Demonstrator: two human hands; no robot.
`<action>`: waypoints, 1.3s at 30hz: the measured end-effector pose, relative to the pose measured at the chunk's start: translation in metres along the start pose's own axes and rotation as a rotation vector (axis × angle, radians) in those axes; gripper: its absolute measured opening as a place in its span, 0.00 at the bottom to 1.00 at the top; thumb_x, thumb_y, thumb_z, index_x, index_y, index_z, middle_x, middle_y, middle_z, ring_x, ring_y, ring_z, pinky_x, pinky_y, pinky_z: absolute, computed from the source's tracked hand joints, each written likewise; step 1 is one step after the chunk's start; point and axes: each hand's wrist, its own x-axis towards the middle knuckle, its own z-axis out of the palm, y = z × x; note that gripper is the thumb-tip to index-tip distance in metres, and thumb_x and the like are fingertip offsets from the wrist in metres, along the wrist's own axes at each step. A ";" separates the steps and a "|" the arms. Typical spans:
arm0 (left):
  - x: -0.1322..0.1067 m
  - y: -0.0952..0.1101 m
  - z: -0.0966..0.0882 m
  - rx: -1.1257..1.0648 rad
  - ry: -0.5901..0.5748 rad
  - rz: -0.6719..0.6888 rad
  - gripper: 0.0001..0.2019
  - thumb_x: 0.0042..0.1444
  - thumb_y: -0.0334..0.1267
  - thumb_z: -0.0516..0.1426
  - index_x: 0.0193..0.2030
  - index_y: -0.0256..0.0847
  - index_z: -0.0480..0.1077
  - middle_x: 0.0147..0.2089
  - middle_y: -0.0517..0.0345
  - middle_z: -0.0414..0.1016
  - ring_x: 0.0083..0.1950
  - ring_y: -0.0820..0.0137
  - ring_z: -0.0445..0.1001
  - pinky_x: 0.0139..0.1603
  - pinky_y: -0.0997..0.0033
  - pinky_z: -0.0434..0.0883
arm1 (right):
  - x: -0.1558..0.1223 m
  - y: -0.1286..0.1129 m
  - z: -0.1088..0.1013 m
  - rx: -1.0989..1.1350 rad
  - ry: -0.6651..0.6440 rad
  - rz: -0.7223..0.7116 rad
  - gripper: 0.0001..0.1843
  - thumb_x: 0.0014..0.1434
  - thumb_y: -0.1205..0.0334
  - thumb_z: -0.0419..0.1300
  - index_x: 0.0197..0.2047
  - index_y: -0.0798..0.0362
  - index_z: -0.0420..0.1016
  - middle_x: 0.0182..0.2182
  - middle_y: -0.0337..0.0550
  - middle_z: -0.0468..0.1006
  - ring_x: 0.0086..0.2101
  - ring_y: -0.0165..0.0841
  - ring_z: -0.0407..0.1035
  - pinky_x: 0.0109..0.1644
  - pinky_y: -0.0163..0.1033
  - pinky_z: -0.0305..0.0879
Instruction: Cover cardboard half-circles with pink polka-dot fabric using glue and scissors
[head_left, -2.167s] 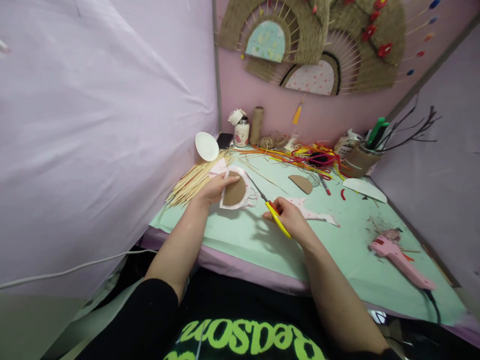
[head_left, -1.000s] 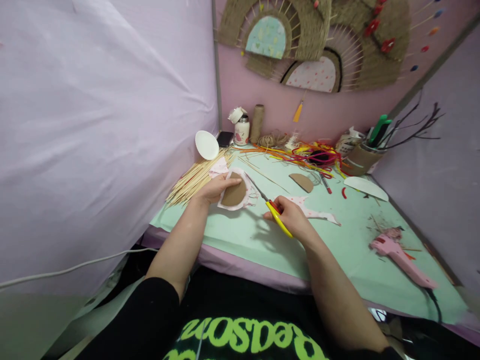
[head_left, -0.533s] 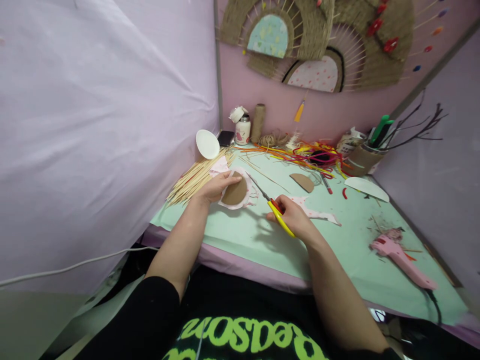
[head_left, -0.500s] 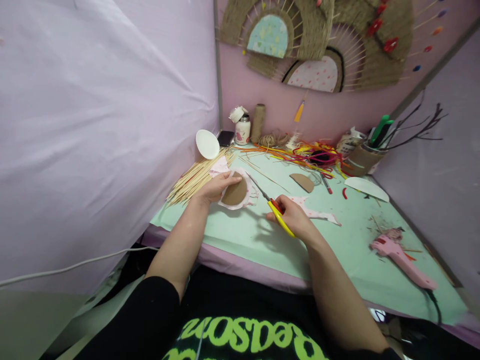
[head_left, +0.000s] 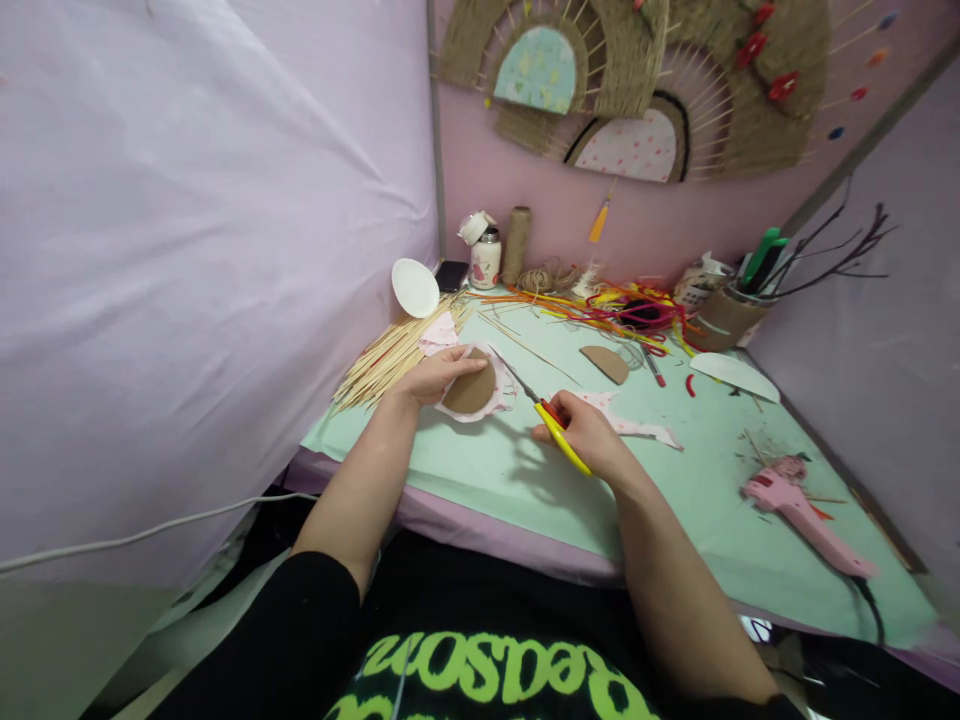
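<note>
Between thumb and fingers, my left hand point(head_left: 442, 374) grips a brown cardboard disc point(head_left: 471, 388) backed by pale pink dotted fabric point(head_left: 480, 413). The fabric sticks out around the disc, and its right edge is snipped into small strips. In my right hand point(head_left: 585, 430) is a pair of scissors point(head_left: 553, 424) with yellow and red handles. Their blades point up and left, with the tips close to the fabric's upper right edge. A cut scrap of the same dotted fabric point(head_left: 637, 428) lies just beyond my right hand.
Thin wooden sticks point(head_left: 386, 355) lie in a pile at the left. Coloured pipe cleaners point(head_left: 622, 310) and a cardboard half-disc point(head_left: 604, 365) lie farther back. A pink glue gun point(head_left: 810, 520) rests at the right, near a pot point(head_left: 729, 315) with twigs. A white cup point(head_left: 415, 288) stands against the left wall.
My left hand has tilted the disc and fabric slightly. The scissors stay almost in the same place.
</note>
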 end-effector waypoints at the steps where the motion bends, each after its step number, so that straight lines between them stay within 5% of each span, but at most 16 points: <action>1: 0.000 0.000 0.000 0.002 -0.001 0.000 0.21 0.38 0.48 0.70 0.36 0.37 0.73 0.35 0.58 0.77 0.36 0.69 0.73 0.39 0.70 0.66 | 0.000 0.000 0.000 0.000 0.000 0.001 0.20 0.44 0.43 0.62 0.27 0.48 0.59 0.23 0.34 0.68 0.27 0.32 0.60 0.31 0.36 0.53; 14: 0.003 -0.001 -0.002 -0.089 0.008 0.030 0.21 0.40 0.50 0.69 0.33 0.36 0.72 0.31 0.60 0.75 0.33 0.73 0.71 0.37 0.73 0.65 | 0.003 0.004 0.000 0.021 0.017 0.021 0.23 0.41 0.40 0.63 0.26 0.49 0.60 0.22 0.34 0.67 0.25 0.31 0.59 0.30 0.36 0.53; 22: 0.004 -0.005 -0.005 -0.038 -0.042 0.056 0.20 0.43 0.51 0.68 0.34 0.36 0.73 0.32 0.59 0.74 0.36 0.71 0.72 0.39 0.72 0.66 | 0.001 0.002 0.000 -0.025 0.008 -0.009 0.18 0.43 0.47 0.62 0.28 0.49 0.60 0.24 0.33 0.67 0.26 0.31 0.59 0.31 0.36 0.53; 39: 0.002 -0.004 -0.003 0.071 -0.084 0.004 0.20 0.43 0.51 0.67 0.34 0.37 0.72 0.33 0.60 0.73 0.35 0.71 0.71 0.37 0.73 0.66 | 0.000 0.000 -0.001 -0.033 -0.010 -0.004 0.21 0.44 0.43 0.62 0.26 0.48 0.58 0.23 0.33 0.66 0.26 0.31 0.58 0.30 0.36 0.53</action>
